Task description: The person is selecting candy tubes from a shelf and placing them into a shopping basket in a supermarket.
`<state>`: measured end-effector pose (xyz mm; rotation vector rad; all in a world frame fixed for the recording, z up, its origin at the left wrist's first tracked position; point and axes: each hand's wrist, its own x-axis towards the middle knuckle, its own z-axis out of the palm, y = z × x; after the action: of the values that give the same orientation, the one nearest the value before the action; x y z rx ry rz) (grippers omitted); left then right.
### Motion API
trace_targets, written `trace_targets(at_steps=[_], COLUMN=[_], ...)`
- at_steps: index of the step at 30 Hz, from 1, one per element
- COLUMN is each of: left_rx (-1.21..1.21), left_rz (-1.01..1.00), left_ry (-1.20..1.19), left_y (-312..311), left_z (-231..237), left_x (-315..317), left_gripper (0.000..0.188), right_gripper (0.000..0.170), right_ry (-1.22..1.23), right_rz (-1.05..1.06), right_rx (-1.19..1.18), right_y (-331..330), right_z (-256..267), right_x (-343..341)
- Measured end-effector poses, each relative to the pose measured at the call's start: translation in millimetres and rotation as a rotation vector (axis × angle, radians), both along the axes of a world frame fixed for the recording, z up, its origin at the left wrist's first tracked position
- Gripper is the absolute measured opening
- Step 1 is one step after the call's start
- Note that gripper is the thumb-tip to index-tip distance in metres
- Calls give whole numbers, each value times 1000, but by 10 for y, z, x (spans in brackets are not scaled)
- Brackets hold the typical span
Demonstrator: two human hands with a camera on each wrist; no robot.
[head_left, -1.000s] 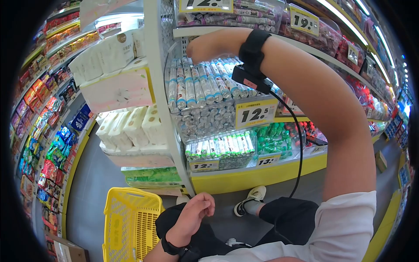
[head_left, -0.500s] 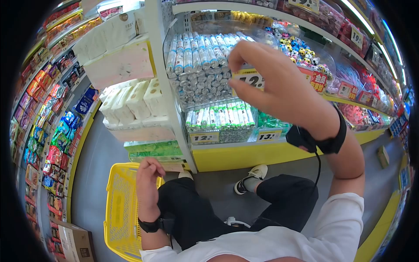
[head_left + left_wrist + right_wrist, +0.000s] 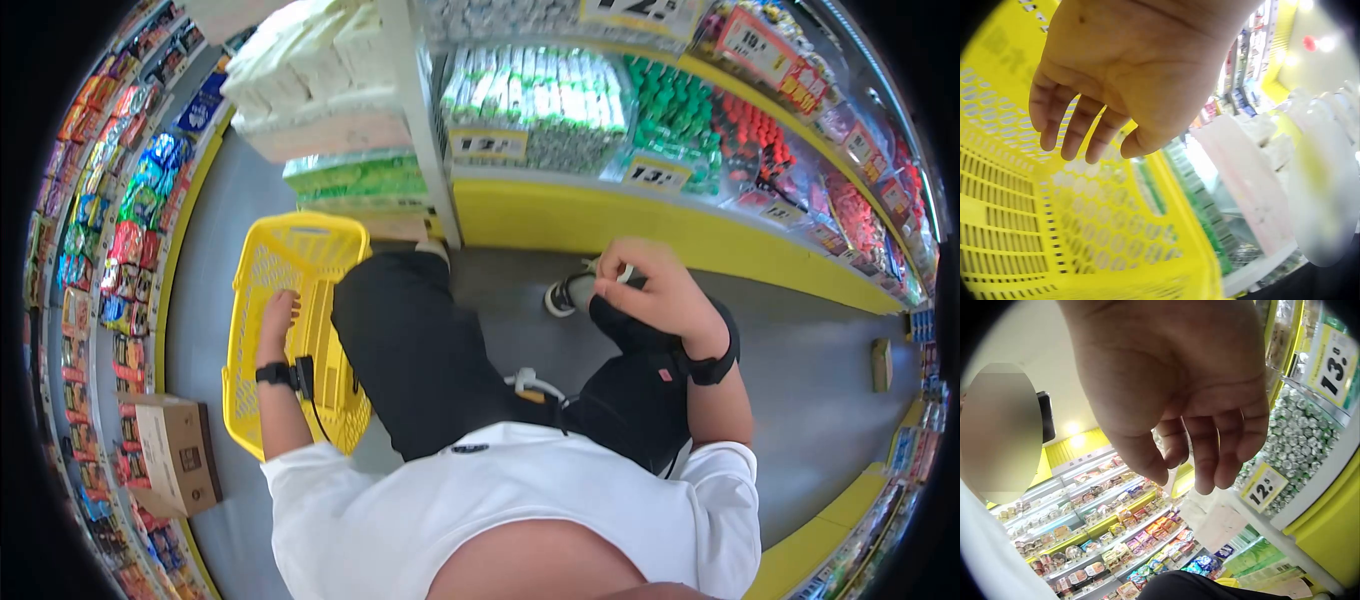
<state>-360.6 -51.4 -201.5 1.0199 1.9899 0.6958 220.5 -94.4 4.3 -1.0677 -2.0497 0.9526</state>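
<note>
A yellow plastic shopping basket [image 3: 345, 240] stands on the floor beside the person's left leg. My left hand [image 3: 276, 322] reaches over it, and the left wrist view shows this hand [image 3: 1135, 75] palm-side with relaxed, slightly spread fingers against the basket's perforated walls. Nothing is in its grasp. Above the right knee hovers my right hand [image 3: 655, 290], its fingers loosely bent. Seen close in the right wrist view, the right hand [image 3: 1175, 387] holds nothing, with thumb and fingers hanging down.
Ahead stands a shelf with a yellow base [image 3: 600, 215], bearing green-and-white wrapped sticks [image 3: 540, 85] and green packets [image 3: 675, 115]. White tissue packs [image 3: 310, 75] sit at its left. A cardboard box [image 3: 175, 455] lies on the left by snack shelves. Another small box [image 3: 881, 365] is far right.
My right hand has come back from the shelf of blue-and-white sticks and down above the right knee. My left hand has moved left over the basket. The head view has tilted down.
</note>
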Motion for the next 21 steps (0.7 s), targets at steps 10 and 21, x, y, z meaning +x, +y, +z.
trace_targets(at_steps=[10, 21], left_rx=[-600, -662], left_rz=[-94, -151], left_ry=[367, 495], left_y=[-651, -1040], left_z=[-979, -1279], left_x=[-699, -692], left_gripper=[57, 61], right_gripper=[11, 10], right_ry=[26, 51], right_rz=[-101, -191], right_rx=[-121, -243], right_y=[37, 175], right_z=[-396, -595], right_x=[-7, 13])
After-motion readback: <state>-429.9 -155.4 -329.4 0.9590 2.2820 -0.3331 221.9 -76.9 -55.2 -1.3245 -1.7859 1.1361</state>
